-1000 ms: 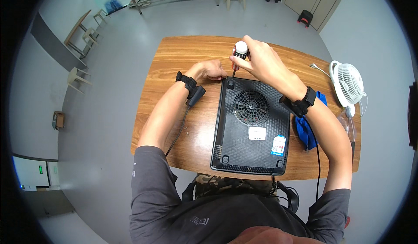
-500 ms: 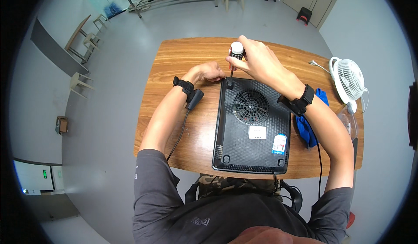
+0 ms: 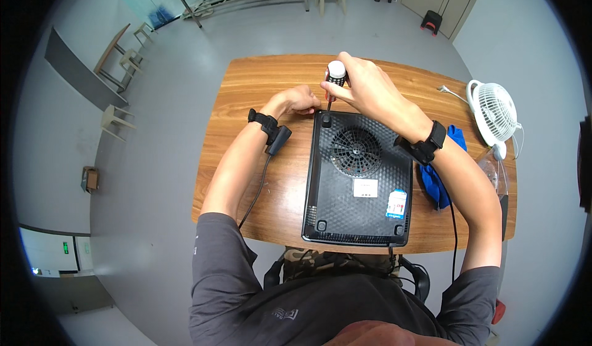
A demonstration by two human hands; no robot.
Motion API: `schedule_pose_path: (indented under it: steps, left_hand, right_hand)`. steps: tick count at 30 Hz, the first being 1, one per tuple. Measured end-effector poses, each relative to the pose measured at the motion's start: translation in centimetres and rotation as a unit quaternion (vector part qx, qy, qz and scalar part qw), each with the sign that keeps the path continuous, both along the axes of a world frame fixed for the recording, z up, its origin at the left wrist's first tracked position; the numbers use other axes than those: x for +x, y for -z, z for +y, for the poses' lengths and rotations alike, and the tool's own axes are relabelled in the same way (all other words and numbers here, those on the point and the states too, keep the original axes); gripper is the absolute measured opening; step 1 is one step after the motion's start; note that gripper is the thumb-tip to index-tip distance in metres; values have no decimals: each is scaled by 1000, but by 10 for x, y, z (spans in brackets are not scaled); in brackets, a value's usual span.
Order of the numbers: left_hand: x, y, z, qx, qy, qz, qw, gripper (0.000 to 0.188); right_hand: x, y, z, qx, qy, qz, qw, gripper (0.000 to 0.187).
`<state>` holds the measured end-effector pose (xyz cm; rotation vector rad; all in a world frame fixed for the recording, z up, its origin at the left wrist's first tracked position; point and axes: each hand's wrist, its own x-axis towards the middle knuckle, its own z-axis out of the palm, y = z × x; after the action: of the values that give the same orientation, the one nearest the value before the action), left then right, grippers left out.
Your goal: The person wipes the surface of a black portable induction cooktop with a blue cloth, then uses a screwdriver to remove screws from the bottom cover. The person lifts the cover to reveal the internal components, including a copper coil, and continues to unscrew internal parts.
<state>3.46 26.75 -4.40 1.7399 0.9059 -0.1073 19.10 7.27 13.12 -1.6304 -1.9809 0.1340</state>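
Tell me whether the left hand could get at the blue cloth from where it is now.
Probably not easily. The left hand rests by the far left corner of the black appliance, while the blue cloth lies beyond its right edge, partly under the right forearm. The appliance and the right hand with its screwdriver lie between.

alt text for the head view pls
A person's right hand holds a screwdriver upright at the far left corner of an upturned black appliance on a wooden table; the left hand rests beside it.
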Motion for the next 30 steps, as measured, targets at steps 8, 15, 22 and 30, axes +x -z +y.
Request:
schedule_pose_path:
  steps: [8, 15, 22, 30]
  left_hand:
    - [-3, 1, 2, 62, 66, 42, 995, 18]
    - [1, -9, 4, 73, 103, 37, 991, 16]
    - [2, -30, -4, 87, 167, 59, 980, 27]
    - [-1, -25, -3, 72, 173, 26, 982, 27]
  right_hand:
    - [1, 4, -1, 3, -2, 4, 1000, 45]
    - [2, 5, -4, 29, -1, 15, 999, 41]
    - [5, 11, -1, 40, -6, 17, 999, 39]
    - [2, 4, -3, -6, -5, 17, 1000, 45]
